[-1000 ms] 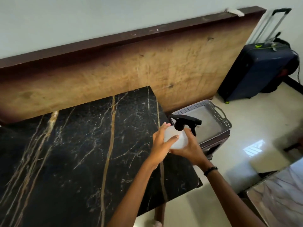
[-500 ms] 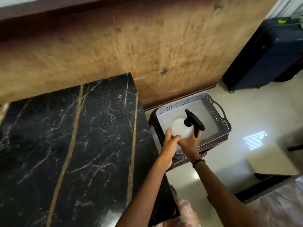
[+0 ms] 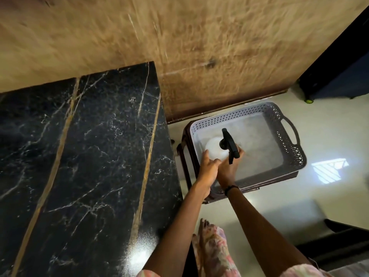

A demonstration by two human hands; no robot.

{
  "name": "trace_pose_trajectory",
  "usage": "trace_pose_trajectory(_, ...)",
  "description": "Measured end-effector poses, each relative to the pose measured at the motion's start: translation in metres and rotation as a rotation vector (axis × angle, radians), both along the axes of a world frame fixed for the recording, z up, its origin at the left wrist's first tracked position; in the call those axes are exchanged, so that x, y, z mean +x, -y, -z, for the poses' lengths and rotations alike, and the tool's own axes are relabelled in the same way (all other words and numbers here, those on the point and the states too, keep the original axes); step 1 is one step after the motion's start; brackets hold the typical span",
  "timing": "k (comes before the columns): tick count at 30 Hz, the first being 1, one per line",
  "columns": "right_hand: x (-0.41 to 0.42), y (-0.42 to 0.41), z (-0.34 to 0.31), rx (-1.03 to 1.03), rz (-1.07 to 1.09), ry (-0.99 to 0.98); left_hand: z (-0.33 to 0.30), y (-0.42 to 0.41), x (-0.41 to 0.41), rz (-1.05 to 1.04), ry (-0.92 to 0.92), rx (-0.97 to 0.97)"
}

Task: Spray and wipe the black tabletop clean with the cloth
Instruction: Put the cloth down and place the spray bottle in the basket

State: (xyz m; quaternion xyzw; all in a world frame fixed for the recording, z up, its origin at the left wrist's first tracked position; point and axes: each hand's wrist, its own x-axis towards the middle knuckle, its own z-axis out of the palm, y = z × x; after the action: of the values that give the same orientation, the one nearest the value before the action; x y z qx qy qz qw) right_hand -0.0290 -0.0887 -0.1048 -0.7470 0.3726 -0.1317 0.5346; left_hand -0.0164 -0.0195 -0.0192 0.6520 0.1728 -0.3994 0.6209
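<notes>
Two hands on one bottle, off to the right of the counter.

Your black counter [image 3: 83, 156] sits left, with no cloth showing anywhere in view. Your left hand [image 3: 208, 166] cups the white bottle [image 3: 214, 147] from its near side; your right hand [image 3: 229, 166] grasps it by the black trigger head, both low inside the grey basket [image 3: 283, 124]. The basket rests on a dark stool and holds nothing else that you can make out. Let go too early or off-level and the bottle could topple, perhaps leaking through the perforated walls onto the floor.
</notes>
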Motion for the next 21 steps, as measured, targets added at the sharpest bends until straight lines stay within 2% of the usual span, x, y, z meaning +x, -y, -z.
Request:
trace_pose_trajectory(5, -0.004, 0.008, -0.009, 0.093, -0.075, -0.185, -0.012, -0.001, -0.002, 0.012, -0.008, 0.011)
trace_pose_trajectory(9, -0.021, 0.025, -0.042, 0.013, -0.259, -0.264, -0.04, -0.014, -0.01, -0.016, 0.059, -0.012)
trace_pose_trajectory(11, -0.038, 0.037, -0.068, -0.015, -0.235, -0.283, -0.06, -0.025, -0.015, -0.039, 0.116, -0.032)
trace_pose_trajectory(13, -0.053, 0.043, -0.103, -0.177, -0.18, -0.235, -0.082, -0.039, -0.022, -0.07, 0.171, -0.043)
trace_pose_trajectory(15, -0.061, 0.043, -0.14, -0.44, -0.14, -0.159, -0.102, -0.054, -0.028, -0.114, 0.232, -0.06)
trace_pose_trajectory(17, -0.062, 0.028, -0.179, -0.637, -0.181, -0.017, -0.122, -0.073, -0.037, -0.172, 0.307, -0.06)
trace_pose_trajectory(19, -0.058, 0.002, -0.209, -0.677, -0.31, 0.114, -0.139, -0.093, -0.045, -0.253, 0.351, -0.064)
trace_pose_trajectory(21, -0.056, -0.035, -0.228, -0.622, -0.458, 0.208, -0.153, -0.118, -0.055, -0.337, 0.374, -0.077)
